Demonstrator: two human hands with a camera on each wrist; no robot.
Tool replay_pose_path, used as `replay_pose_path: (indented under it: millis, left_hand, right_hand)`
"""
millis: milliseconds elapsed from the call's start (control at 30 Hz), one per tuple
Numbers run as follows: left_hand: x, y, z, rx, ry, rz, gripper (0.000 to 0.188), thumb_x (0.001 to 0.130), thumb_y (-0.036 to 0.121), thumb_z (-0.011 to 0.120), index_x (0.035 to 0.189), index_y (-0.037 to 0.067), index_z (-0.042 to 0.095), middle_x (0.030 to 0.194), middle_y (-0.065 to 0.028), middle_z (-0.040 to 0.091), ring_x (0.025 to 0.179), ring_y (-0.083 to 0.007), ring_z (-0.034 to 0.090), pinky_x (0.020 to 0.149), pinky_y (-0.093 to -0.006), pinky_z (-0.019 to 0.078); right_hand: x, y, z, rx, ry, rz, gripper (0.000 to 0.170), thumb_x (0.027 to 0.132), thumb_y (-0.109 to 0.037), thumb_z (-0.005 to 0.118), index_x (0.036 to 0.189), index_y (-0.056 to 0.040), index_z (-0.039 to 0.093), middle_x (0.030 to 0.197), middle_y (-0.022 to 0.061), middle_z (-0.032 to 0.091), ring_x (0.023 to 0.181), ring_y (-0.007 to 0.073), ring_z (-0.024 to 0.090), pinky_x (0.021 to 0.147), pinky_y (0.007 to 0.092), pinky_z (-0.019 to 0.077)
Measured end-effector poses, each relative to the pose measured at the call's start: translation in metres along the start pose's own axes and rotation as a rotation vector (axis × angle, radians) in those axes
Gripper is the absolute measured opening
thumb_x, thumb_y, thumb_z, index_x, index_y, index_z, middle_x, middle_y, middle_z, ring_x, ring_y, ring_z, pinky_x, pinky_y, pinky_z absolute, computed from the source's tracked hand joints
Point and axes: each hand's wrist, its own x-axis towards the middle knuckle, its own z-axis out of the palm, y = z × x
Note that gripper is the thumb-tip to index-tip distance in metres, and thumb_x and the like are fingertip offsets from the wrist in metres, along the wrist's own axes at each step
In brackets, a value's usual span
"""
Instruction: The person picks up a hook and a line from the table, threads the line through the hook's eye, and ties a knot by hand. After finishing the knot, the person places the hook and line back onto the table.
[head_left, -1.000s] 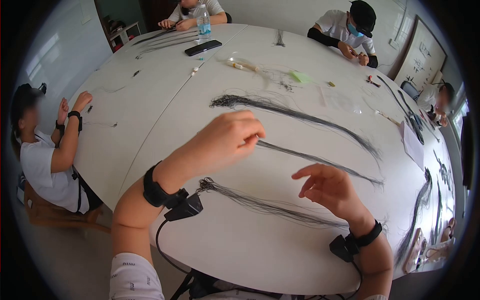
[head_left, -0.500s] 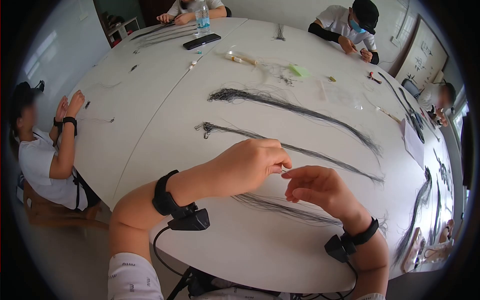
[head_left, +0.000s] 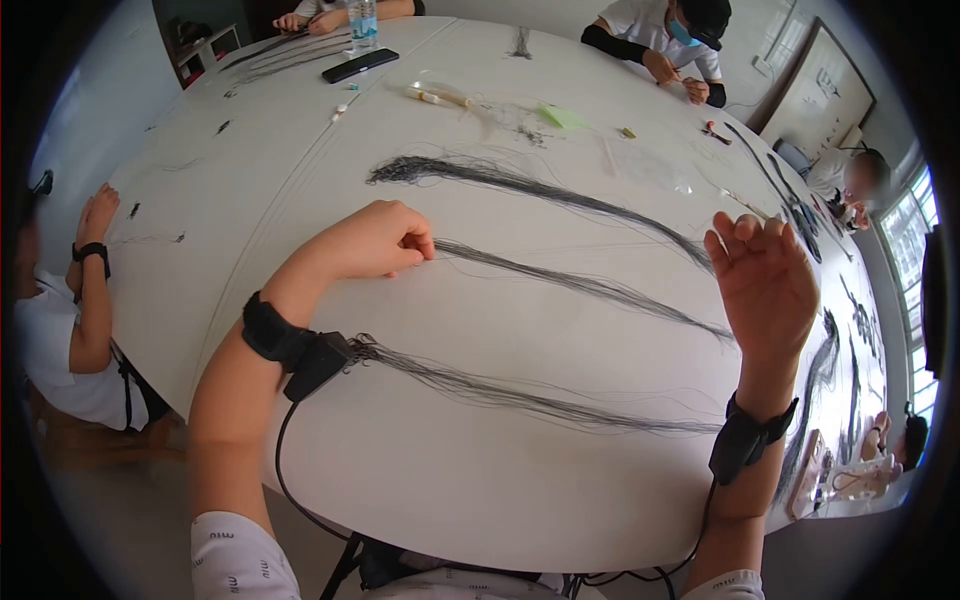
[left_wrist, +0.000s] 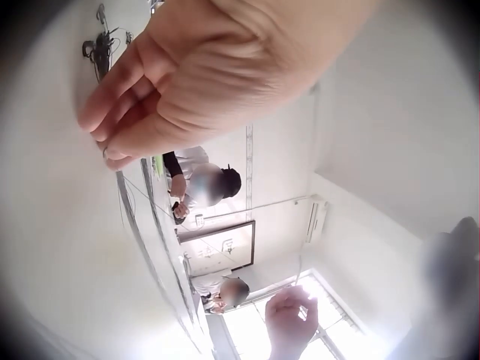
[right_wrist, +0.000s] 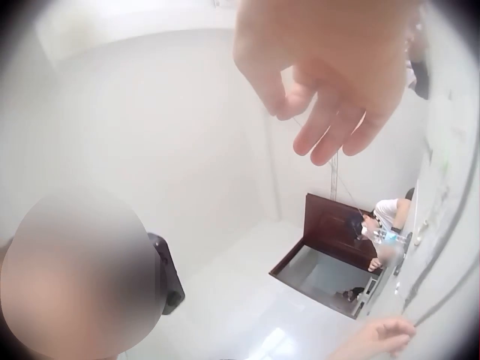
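Observation:
My left hand (head_left: 370, 240) is low over the table, at the near end of the middle bundle of dark hair-like strands (head_left: 560, 275), and covers that end. Its thumb and fingertips pinch a thin strand (left_wrist: 154, 199), which runs out toward the right side in the left wrist view. Raised at the right, my right hand (head_left: 765, 290) has its palm up and fingers bent; thumb and index finger (right_wrist: 277, 97) meet on the thin strand. One thicker bundle (head_left: 540, 188) lies farther away, and another bundle (head_left: 500, 397) with a looped, tangled end lies nearer me.
Across the white table (head_left: 470, 490) are a phone (head_left: 360, 66), a water bottle (head_left: 363, 25), a green paper (head_left: 560, 117) and clear plastic. More dark bundles lie at the right edge, near a phone stand (head_left: 860, 478). Other people sit around the table.
My hands were close together half a second ago. The left has since moved left to the middle bundle's end, and the right has swung up and right. The head view has shifted.

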Motion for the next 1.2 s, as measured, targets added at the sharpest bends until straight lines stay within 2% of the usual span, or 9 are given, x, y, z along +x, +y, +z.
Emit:
replay_pose_path:
  millis: [133,267,367,400,467,600,733,967,1200]
  left_hand:
    - [0.0,0.008,-0.003,0.083,-0.054,0.001,0.012,0.074,0.0,0.057,0.085,-0.002,0.063,0.067,-0.0052,0.06,0.054,-0.0107,0.055,0.053,-0.022,0.0457]
    - [0.0,0.005,-0.003,0.025,-0.058,-0.045,0.013,0.073,-0.001,0.056,0.084,-0.002,0.063,0.067,-0.0038,0.059,0.054,-0.0087,0.054,0.052,-0.0221,0.044]
    - [0.0,0.002,-0.003,0.013,-0.062,-0.033,0.014,0.073,-0.001,0.055,0.084,-0.002,0.063,0.065,-0.0038,0.059,0.053,-0.0092,0.054,0.051,-0.0229,0.0442]
    - [0.0,0.002,-0.003,0.021,-0.065,-0.016,0.014,0.072,-0.002,0.054,0.083,-0.002,0.063,0.064,-0.0039,0.059,0.052,-0.01,0.055,0.05,-0.0234,0.0446]
    - [-0.001,0.006,-0.002,0.018,-0.092,-0.007,0.015,0.072,-0.003,0.054,0.084,-0.002,0.063,0.064,-0.0039,0.058,0.051,-0.01,0.054,0.05,-0.0236,0.044]
    - [-0.003,0.012,-0.001,0.078,-0.143,0.086,0.021,0.07,-0.005,0.053,0.088,-0.003,0.064,0.063,-0.0035,0.057,0.051,-0.0101,0.053,0.051,-0.0242,0.0423]
    - [-0.004,0.014,0.001,0.028,-0.181,0.064,0.023,0.071,-0.005,0.054,0.091,-0.004,0.063,0.069,-0.003,0.054,0.052,-0.009,0.051,0.052,-0.0221,0.0427]
    - [-0.004,0.015,0.004,0.029,-0.191,0.14,0.036,0.069,-0.005,0.052,0.103,0.0,0.063,0.062,-0.0029,0.051,0.052,-0.01,0.049,0.052,-0.0239,0.0406]
    - [-0.007,0.018,0.007,0.081,-0.191,0.162,0.036,0.071,-0.004,0.051,0.105,0.001,0.062,0.064,-0.0042,0.053,0.052,-0.012,0.049,0.052,-0.026,0.0414]
  right_hand:
    - [0.004,-0.03,-0.02,0.051,-0.026,-0.055,0.023,0.096,-0.021,0.04,0.078,-0.0083,0.048,0.076,0.0062,0.053,0.078,0.0199,0.054,0.082,0.0338,0.0434]
    - [0.0,-0.051,-0.031,-0.044,-0.065,-0.019,0.028,0.096,-0.02,0.041,0.072,-0.0073,0.046,0.063,0.0014,0.043,0.056,0.0111,0.039,0.057,0.0268,0.0339]
    - [-0.005,-0.059,-0.036,-0.611,0.09,0.163,0.033,0.092,-0.023,0.052,0.065,-0.0038,0.053,0.051,0.0006,0.044,0.042,0.0078,0.037,0.043,0.0223,0.0313]
    - [-0.007,-0.061,-0.036,-0.615,0.095,0.163,0.033,0.092,-0.023,0.052,0.065,-0.0038,0.053,0.051,0.0006,0.044,0.042,0.0078,0.037,0.043,0.0223,0.0313]
    - [-0.009,-0.065,-0.037,-1.134,0.097,0.494,0.032,0.088,-0.025,0.059,0.067,-0.0011,0.061,0.049,0.0,0.048,0.041,0.0078,0.042,0.042,0.0208,0.0332]
    - [-0.006,-0.058,-0.039,-1.594,0.117,0.931,0.035,0.082,-0.029,0.065,0.066,0.0018,0.063,0.05,0.0047,0.054,0.039,0.0111,0.049,0.037,0.0243,0.0402]
    - [-0.005,-0.054,-0.055,-1.748,0.211,1.266,0.032,0.077,-0.027,0.068,0.072,0.0038,0.064,0.057,0.0106,0.06,0.045,0.0179,0.059,0.036,0.0273,0.0425]
    - [-0.007,-0.045,-0.063,-1.571,-0.038,1.151,0.029,0.076,-0.028,0.069,0.073,0.0006,0.066,0.063,0.0083,0.064,0.056,0.0157,0.063,0.053,0.026,0.0486]
    - [-0.003,-0.028,-0.064,-1.717,-0.145,1.169,0.028,0.074,-0.029,0.069,0.069,-0.0013,0.068,0.064,0.0088,0.065,0.061,0.0164,0.063,0.057,0.0293,0.0478]
